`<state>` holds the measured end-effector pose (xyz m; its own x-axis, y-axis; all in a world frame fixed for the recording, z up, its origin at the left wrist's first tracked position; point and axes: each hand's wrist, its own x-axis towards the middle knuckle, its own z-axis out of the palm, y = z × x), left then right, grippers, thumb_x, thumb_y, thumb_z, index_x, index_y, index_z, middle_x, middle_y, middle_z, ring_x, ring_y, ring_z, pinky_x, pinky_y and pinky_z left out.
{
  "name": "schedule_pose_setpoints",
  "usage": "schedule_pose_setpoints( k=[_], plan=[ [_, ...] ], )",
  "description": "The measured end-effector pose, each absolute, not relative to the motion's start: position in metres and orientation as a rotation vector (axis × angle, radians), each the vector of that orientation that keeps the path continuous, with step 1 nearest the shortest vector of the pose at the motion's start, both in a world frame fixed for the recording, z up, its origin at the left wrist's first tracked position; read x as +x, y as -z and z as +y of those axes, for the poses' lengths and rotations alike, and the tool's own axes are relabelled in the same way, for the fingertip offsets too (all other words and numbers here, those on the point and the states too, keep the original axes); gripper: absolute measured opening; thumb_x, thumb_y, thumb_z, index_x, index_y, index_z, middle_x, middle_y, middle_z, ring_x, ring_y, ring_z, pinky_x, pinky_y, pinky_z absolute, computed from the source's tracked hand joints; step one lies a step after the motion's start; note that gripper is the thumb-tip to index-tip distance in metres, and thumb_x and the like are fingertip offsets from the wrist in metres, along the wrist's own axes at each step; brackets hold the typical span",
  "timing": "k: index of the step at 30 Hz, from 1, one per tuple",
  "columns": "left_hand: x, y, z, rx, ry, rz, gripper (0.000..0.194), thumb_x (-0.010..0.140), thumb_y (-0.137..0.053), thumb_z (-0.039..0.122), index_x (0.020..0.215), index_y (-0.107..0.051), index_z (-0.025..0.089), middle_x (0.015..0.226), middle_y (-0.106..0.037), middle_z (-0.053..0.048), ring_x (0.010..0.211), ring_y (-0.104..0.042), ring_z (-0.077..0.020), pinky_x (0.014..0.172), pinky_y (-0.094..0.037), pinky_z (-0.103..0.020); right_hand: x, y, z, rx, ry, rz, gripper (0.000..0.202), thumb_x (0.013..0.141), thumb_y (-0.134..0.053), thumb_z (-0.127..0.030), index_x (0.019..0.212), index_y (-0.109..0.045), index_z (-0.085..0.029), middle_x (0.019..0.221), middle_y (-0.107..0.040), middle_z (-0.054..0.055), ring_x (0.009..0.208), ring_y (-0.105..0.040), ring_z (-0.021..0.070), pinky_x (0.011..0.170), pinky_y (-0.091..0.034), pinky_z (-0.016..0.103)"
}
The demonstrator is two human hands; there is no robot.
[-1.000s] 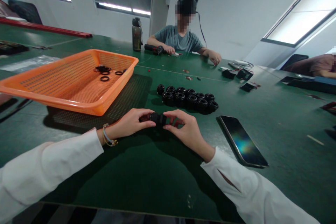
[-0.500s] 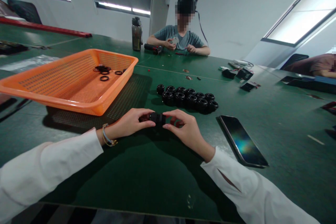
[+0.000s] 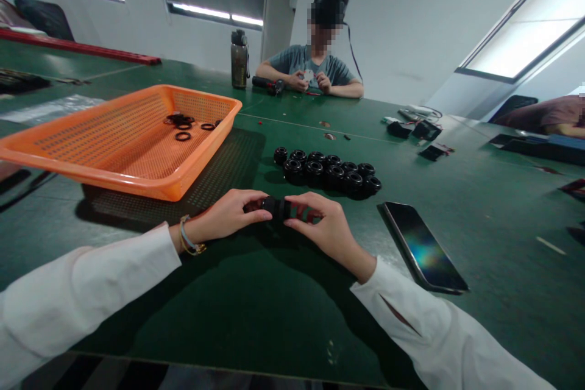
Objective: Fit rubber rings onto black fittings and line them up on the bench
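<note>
The green tabletop (image 3: 256,311) is smooth and faintly glossy; taking the part between the hands as the clock's centre, the orange basket (image 3: 105,128) lies towards 10 o'clock, its plastic-looking walls pierced by rows of small holes, probably light and slightly springy, best lifted by the lip. Just past 3 o'clock a phone (image 3: 423,247) lies flat, a slim, shiny slab that would likely slide easily. The left hand (image 3: 228,214) at 9 o'clock and the right hand (image 3: 326,225) at 3 o'clock each have thumb and fingers clamped on opposite ends of the same piece. Towards 2 o'clock sit clustered black cylinders (image 3: 334,178), squat and glossy, with ringed tops. The black part (image 3: 275,208) held at the centre is roughly cylindrical, lying sideways; it looks stiff, light and hard to crush, though a sleek skin could slip, so gripping around both ends seems sound. Its finer shape is lost in shadow. Smallest, inside the basket towards 10:30, are thin, round black rings (image 3: 179,119), perhaps rubbery and pliable.
</note>
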<state>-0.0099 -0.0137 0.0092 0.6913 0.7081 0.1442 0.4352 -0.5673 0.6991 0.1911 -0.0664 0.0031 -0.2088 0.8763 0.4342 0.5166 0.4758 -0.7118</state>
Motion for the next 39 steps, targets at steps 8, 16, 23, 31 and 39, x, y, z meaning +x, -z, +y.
schedule_pose_setpoints(
  k=[8,16,23,31,39],
  plan=[
    [-0.0110,-0.0085,-0.0126,2.246,-0.548,0.849,0.035,0.079,-0.054,0.041,0.093,-0.063,0.010,0.076,-0.064,-0.003,0.064,-0.055,-0.0155,0.058,-0.040,-0.021,0.1898,-0.0030,-0.0669,-1.153,-0.525,-1.868,0.025,0.069,-0.070,-0.022,0.093,-0.068,-0.021,0.083,-0.066,0.004,0.065,-0.059,0.0136,0.048,-0.044,0.022],
    [-0.0106,-0.0094,-0.0133,2.239,-0.543,0.857,0.036,0.078,-0.054,0.040,0.096,-0.063,0.010,0.077,-0.064,-0.004,0.065,-0.055,-0.0163,0.059,-0.040,-0.022,0.1899,-0.0020,-0.0665,-1.160,-0.504,-1.883,0.023,0.070,-0.070,-0.025,0.092,-0.069,-0.018,0.076,-0.067,0.003,0.061,-0.058,0.0135,0.050,-0.044,0.023],
    [-0.0115,-0.0091,-0.0134,2.251,-0.546,0.842,0.037,0.079,-0.053,0.041,0.095,-0.063,0.009,0.076,-0.063,-0.004,0.064,-0.054,-0.0157,0.058,-0.039,-0.022,0.1896,-0.0027,-0.0664,-1.153,-0.489,-1.893,0.024,0.069,-0.072,-0.025,0.091,-0.069,-0.016,0.075,-0.068,0.004,0.061,-0.059,0.0137,0.051,-0.046,0.024],
    [-0.0109,-0.0083,-0.0134,2.240,-0.552,0.835,0.039,0.079,-0.052,0.042,0.095,-0.063,0.008,0.076,-0.063,-0.004,0.063,-0.053,-0.0151,0.057,-0.039,-0.022,0.1912,-0.0022,-0.0665,-1.124,-0.486,-1.906,0.029,0.066,-0.074,-0.027,0.092,-0.069,-0.017,0.077,-0.068,0.003,0.062,-0.060,0.0141,0.054,-0.047,0.024],
    [-0.0107,-0.0094,-0.0136,2.258,-0.549,0.831,0.037,0.079,-0.053,0.041,0.095,-0.063,0.009,0.075,-0.063,-0.003,0.062,-0.053,-0.0144,0.056,-0.038,-0.021,0.1904,-0.0021,-0.0672,-1.128,-0.436,-1.920,0.025,0.068,-0.072,-0.023,0.092,-0.068,-0.017,0.079,-0.069,0.004,0.067,-0.062,0.0157,0.061,-0.049,0.028]
  ],
)
